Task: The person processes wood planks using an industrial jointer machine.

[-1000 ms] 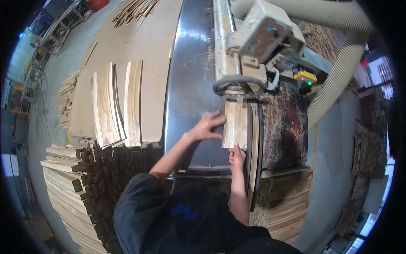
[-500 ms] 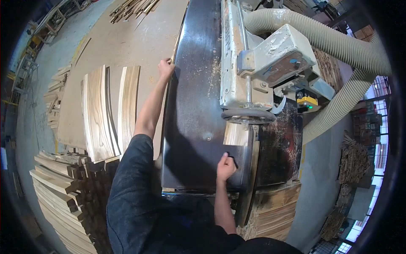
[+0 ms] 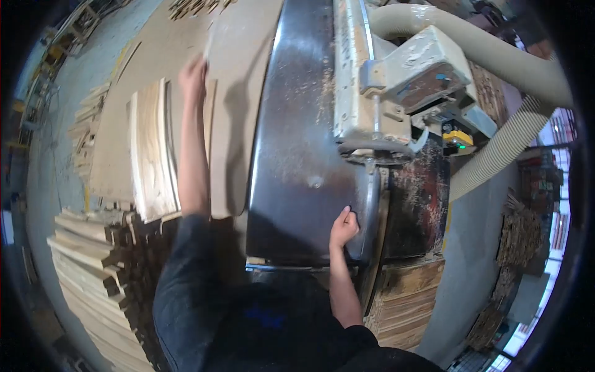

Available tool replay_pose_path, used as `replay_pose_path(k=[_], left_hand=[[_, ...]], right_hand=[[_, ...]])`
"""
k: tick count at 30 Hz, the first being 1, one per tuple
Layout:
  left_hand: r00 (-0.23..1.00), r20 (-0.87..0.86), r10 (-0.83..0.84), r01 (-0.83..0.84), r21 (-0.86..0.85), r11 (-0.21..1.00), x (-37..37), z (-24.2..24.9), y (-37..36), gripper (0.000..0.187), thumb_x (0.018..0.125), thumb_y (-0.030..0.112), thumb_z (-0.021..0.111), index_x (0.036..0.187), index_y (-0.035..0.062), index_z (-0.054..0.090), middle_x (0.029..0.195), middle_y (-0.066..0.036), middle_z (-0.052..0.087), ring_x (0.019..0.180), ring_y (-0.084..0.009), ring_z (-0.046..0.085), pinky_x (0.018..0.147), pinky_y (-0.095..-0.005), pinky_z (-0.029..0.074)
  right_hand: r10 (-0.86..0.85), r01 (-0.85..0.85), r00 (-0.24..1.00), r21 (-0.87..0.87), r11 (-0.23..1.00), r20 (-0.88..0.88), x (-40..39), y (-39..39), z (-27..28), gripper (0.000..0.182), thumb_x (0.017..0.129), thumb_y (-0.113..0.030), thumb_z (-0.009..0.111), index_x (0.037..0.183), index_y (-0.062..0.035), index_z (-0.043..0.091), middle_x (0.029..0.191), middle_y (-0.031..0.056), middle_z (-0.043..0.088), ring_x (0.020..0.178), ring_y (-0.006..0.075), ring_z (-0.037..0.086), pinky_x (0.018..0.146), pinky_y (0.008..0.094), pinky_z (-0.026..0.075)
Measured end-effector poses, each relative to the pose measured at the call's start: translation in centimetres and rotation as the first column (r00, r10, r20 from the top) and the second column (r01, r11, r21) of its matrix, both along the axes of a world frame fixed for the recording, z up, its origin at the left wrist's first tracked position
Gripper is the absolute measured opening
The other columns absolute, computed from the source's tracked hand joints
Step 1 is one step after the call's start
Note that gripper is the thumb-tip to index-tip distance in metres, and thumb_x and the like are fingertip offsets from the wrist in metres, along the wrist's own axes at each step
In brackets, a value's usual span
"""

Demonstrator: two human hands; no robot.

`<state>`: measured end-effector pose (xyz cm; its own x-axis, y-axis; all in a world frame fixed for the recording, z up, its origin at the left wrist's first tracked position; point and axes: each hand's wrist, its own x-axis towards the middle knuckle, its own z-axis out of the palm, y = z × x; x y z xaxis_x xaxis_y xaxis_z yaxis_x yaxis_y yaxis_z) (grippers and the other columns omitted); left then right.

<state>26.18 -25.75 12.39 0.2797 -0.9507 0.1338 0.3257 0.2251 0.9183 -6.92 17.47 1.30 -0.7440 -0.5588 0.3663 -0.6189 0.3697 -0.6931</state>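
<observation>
My left hand [image 3: 194, 77] is raised over the tan side table, smeared by motion, so I cannot tell how its fingers are set. Below it, my forearm covers most of a narrow pale wooden slat [image 3: 212, 105]. A wider curved board [image 3: 150, 149] lies to the left of that arm. My right hand [image 3: 344, 228] is closed in a fist over the dark metal machine table [image 3: 291, 167], near its front right corner. Something dark shows at the thumb of that fist. Ahead of it stands the woodworking machine's handwheel [image 3: 375, 149].
Right of the table, a machine housing [image 3: 427, 68] connects to thick ridged hoses [image 3: 496, 49]. Stacked curved wood pieces [image 3: 87, 254] stand at lower left, with more stacked boards [image 3: 406, 304] at lower right. Loose strips [image 3: 198, 7] lie far ahead on the tan surface.
My left hand has moved from the metal table's left edge left and forward over the slats. The pale wood piece beneath the handwheel no longer shows. My right hand stays closed near the corner.
</observation>
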Motion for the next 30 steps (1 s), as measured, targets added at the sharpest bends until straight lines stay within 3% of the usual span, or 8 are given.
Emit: replay_pose_path(k=[5,9,13,17,22,25,27,30], left_hand=[[0.768,0.597,-0.232,0.060,0.293,0.954,10.1,3.6,-10.5,0.058,0.079,0.033,0.078,0.124,-0.0007,0.064,0.089,-0.007,0.070,0.070,-0.0149,0.060,0.067,-0.0283,0.049],[0.247,0.968,0.034,-0.288,0.040,0.957,19.8,-1.7,-3.3,0.058,0.081,0.041,0.065,0.126,0.0036,0.063,0.120,-0.023,0.065,0.112,-0.0347,0.063,0.098,-0.0408,0.048],[0.343,0.796,-0.498,-0.728,0.560,0.395,28.8,-8.6,11.3,0.088,0.083,0.076,0.044,0.129,0.0020,0.059,0.113,-0.021,0.067,0.107,-0.0328,0.064,0.087,-0.0426,0.051],[0.128,0.967,-0.218,-0.968,0.170,0.185,24.8,-10.8,19.8,0.087,0.088,0.077,0.031,0.126,0.0055,0.063,0.124,-0.021,0.060,0.120,-0.0372,0.051,0.097,-0.0520,0.040],[-0.157,0.950,0.268,-0.720,-0.297,0.628,13.7,-8.7,27.1,0.047,0.093,0.039,0.057,0.125,0.0032,0.059,0.128,-0.027,0.053,0.122,-0.0390,0.049,0.104,-0.0521,0.038],[-0.207,0.901,0.382,-0.569,-0.428,0.702,4.4,-7.9,36.1,0.021,0.086,0.024,0.069,0.083,0.0036,0.067,0.091,-0.016,0.059,0.089,-0.0333,0.052,0.072,-0.0444,0.037],[0.100,0.936,0.337,-0.226,-0.308,0.924,1.1,-7.6,41.2,0.036,0.079,0.015,0.076,0.056,0.0121,0.049,0.060,-0.005,0.047,0.066,-0.0286,0.049,0.062,-0.0409,0.028],[0.604,0.784,0.146,-0.593,0.318,0.740,-3.7,-10.4,43.7,0.051,0.080,0.041,0.079,0.054,0.0099,0.049,0.059,-0.004,0.051,0.059,-0.0176,0.048,0.054,-0.0370,0.034]], right_hand=[[0.008,-0.005,0.998,-0.036,0.999,0.066,0.2,-0.2,0.4,0.045,0.097,-0.021,0.059,0.061,-0.0009,0.042,0.051,0.0102,0.036,0.044,0.0249,0.034,0.046,0.0389,0.031],[0.000,0.007,0.996,-0.087,0.996,0.085,0.2,-0.2,0.2,0.042,0.097,-0.018,0.060,0.062,0.0004,0.045,0.051,0.0109,0.039,0.044,0.0246,0.036,0.046,0.0389,0.032],[-0.008,0.012,0.998,-0.064,0.998,0.067,-0.1,0.0,-0.1,0.040,0.096,-0.017,0.061,0.063,0.0003,0.046,0.051,0.0109,0.041,0.044,0.0236,0.038,0.046,0.0384,0.033],[-0.005,0.008,0.993,-0.022,1.000,0.119,0.3,0.0,-0.1,0.040,0.096,-0.018,0.061,0.063,-0.0003,0.048,0.051,0.0114,0.043,0.044,0.0254,0.039,0.046,0.0383,0.034],[0.006,-0.008,0.996,0.017,1.000,0.086,-0.1,0.2,-0.3,0.040,0.096,-0.020,0.060,0.063,-0.0002,0.048,0.052,0.0124,0.042,0.044,0.0259,0.039,0.047,0.0393,0.034],[-0.001,-0.001,0.995,0.020,1.000,0.095,0.2,0.0,0.2,0.040,0.097,-0.020,0.060,0.064,0.0001,0.049,0.052,0.0126,0.044,0.045,0.0281,0.042,0.047,0.0402,0.035],[-0.009,0.006,0.995,0.035,0.999,0.101,0.2,-0.1,0.4,0.040,0.097,-0.020,0.060,0.064,0.0001,0.049,0.053,0.0128,0.045,0.046,0.0290,0.043,0.048,0.0405,0.035],[0.021,-0.021,0.999,0.018,1.000,0.032,0.2,0.1,0.1,0.040,0.096,-0.021,0.060,0.064,0.0001,0.050,0.053,0.0126,0.046,0.046,0.0296,0.045,0.048,0.0409,0.037]])
